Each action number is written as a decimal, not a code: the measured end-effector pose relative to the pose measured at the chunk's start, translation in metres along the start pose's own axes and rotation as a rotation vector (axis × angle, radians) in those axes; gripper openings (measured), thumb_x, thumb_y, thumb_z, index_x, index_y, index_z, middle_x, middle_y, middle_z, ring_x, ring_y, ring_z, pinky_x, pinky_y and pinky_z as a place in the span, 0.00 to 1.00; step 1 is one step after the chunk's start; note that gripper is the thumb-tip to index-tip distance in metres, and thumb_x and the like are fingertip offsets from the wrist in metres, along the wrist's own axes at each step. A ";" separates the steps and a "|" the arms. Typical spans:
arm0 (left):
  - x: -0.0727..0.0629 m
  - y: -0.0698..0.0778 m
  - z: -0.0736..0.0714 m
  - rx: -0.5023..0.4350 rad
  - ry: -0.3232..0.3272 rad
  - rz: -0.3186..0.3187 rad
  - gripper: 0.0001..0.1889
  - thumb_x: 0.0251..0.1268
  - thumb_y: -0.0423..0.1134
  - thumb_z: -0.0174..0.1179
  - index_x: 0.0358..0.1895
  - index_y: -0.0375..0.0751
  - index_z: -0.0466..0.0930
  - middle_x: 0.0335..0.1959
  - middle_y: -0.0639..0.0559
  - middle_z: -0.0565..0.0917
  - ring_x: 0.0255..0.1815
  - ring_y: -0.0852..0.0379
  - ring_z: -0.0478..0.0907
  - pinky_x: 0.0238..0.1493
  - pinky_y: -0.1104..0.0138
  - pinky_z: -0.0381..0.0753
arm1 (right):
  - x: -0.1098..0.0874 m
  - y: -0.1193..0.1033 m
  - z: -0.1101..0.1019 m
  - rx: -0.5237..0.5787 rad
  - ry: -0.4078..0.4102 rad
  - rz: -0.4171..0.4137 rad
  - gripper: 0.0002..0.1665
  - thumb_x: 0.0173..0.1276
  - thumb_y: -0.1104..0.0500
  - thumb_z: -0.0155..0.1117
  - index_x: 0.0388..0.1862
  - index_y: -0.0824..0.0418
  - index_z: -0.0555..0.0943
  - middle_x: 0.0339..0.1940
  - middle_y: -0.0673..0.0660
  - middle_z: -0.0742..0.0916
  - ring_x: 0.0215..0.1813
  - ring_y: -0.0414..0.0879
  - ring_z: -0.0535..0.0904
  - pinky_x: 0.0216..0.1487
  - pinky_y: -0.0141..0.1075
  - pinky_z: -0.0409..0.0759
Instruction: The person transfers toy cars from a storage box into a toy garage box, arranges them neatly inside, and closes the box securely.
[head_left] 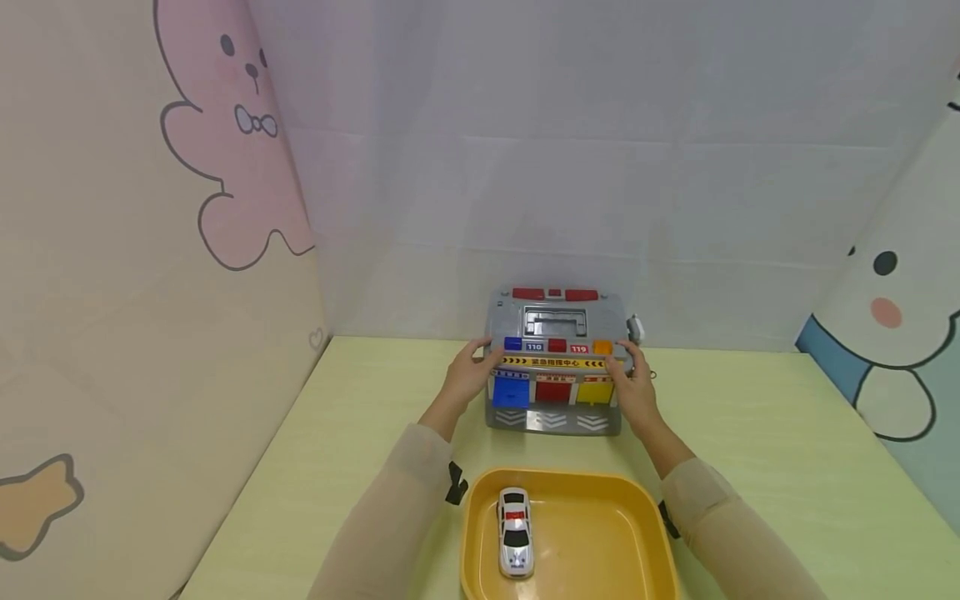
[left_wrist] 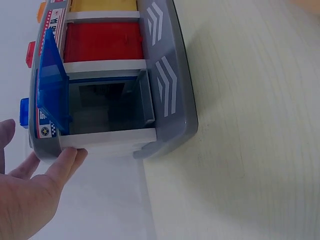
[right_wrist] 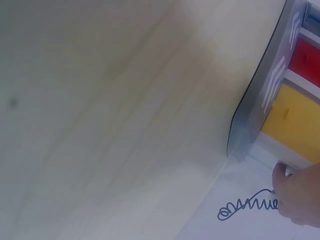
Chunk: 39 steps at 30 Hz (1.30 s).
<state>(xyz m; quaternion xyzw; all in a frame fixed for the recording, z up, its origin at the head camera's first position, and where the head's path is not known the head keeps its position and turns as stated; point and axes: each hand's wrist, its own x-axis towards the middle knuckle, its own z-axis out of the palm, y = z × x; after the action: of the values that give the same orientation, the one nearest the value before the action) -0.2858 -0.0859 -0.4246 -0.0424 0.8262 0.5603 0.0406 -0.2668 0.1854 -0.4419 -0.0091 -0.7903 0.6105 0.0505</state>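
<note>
A grey toy garage (head_left: 553, 420) stands at the back of the table. Its blue door (left_wrist: 51, 85) is swung up, with a hollow bay behind it in the left wrist view. The red door (left_wrist: 104, 42) and the yellow door (right_wrist: 295, 120) are closed. My left hand (head_left: 467, 377) grips the garage's left side, thumb near the roof's front edge and fingertips against the white side wall. On the opposite side my right hand (head_left: 636, 392) holds the garage, thumb at the front edge; part of this hand lies outside the right wrist view.
A yellow tray (head_left: 555, 473) sits in front of the garage, between my forearms. Inside it, at the left, lies a white toy police car (head_left: 515, 533). A dark coiled cord (right_wrist: 247, 204) hangs by the garage's right side. A white curtain (head_left: 405, 292) rises right behind.
</note>
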 end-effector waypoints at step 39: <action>-0.069 -0.012 -0.018 0.084 -0.149 0.170 0.19 0.73 0.47 0.56 0.63 0.50 0.74 0.60 0.45 0.78 0.61 0.45 0.75 0.56 0.48 0.77 | 0.016 0.033 0.003 -0.038 0.043 -0.032 0.33 0.77 0.43 0.49 0.74 0.54 0.58 0.55 0.63 0.66 0.40 0.48 0.65 0.38 0.37 0.68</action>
<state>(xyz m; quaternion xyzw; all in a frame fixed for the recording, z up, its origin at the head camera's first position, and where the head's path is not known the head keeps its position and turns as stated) -0.2159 -0.1048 -0.4210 0.0714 0.8444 0.5280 0.0557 -0.2847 0.1918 -0.4740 -0.0107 -0.8006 0.5941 0.0770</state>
